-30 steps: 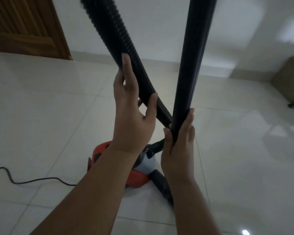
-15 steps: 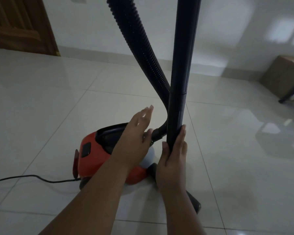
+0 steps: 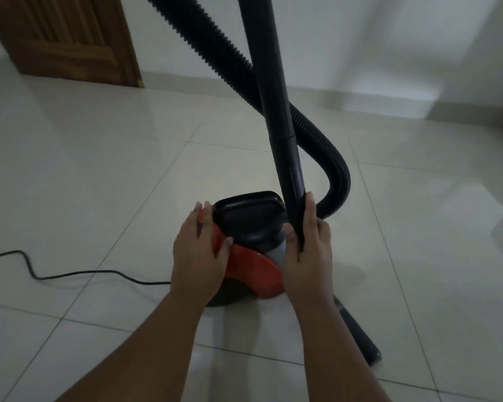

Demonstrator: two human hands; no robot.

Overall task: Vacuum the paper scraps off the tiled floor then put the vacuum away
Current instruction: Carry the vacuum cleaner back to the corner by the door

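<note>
A red and black canister vacuum stands on the tiled floor just in front of me. Its rigid black wand rises steeply past the top of the view. My right hand grips the wand's lower part, thumb on one side and fingers on the other. The ribbed black hose loops behind the wand and curves down to the canister. My left hand rests on the canister's left side with fingers spread. The floor nozzle lies at the lower right. No paper scraps show.
A black power cord snakes across the tiles from the left edge to the canister. A wooden door stands at the back left, with white walls behind. Open tile lies to the right.
My left hand let go of the hose and came down onto the canister. The wand and my right hand sank lower, and the hose now loops to the right.
</note>
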